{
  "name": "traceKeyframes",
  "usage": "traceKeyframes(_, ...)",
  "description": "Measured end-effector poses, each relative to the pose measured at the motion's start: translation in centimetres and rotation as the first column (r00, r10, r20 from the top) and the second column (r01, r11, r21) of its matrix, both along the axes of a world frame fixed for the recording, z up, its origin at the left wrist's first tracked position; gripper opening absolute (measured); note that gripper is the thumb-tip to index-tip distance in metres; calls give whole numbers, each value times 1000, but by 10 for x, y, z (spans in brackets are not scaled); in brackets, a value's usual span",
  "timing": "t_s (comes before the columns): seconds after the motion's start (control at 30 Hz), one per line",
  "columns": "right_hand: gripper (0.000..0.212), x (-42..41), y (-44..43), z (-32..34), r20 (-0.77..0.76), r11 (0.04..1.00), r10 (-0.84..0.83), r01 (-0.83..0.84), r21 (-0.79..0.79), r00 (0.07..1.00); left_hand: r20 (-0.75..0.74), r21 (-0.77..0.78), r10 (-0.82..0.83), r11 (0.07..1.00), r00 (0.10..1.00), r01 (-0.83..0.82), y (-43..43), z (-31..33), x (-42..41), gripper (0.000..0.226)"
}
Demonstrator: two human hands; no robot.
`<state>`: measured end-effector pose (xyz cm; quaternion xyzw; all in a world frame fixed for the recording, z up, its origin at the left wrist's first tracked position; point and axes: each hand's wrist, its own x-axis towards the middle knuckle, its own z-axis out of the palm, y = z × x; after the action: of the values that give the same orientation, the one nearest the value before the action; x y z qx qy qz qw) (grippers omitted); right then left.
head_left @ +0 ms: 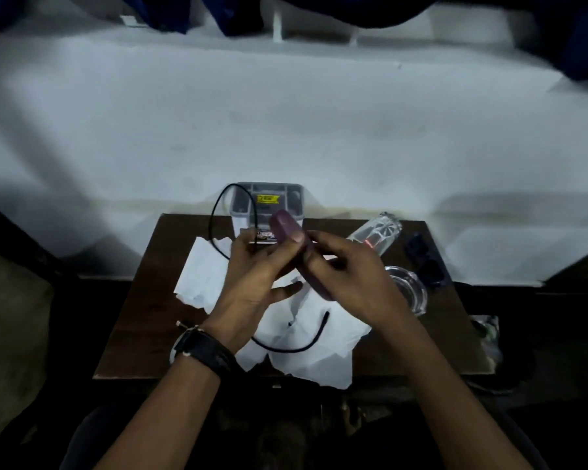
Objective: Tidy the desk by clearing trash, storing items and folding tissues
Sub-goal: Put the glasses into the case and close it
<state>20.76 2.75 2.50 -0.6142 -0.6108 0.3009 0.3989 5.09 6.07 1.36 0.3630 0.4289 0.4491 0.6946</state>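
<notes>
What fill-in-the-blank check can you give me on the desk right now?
1. The left hand and the right hand ____ grip the purple case.
2. The clear bottle lies on its ____.
3. The black cable runs across the white ____ spread on the desk.
4. The black watch sits on the ____ wrist.
Missing words: both; side; tissues; left.

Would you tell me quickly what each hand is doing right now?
Left hand: holds the purple case, thumb on it.
Right hand: also grips it.
</notes>
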Motion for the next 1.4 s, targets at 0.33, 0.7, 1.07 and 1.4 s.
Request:
traceKeyframes(0.33,51,6,2,-11,680,975,7,-155,157,733,-44,21,182,983,982,-181,11,-5,20,122)
traceKeyframes(0.7,56,3,6,-15,774,978,-26,-144,151,633,39,18,273,962,961,-274,0,0,28,99)
traceKeyframes(1.07,50,37,5,-11,-111,998,-46,42,-39,993,310,-58,184,983,933,-175,12,-4,18,80)
traceKeyframes(1.4,39,50,16,-13,-351,998,-64,70,3,934,341,-14,100,995,935,-101,16,-11,9,69)
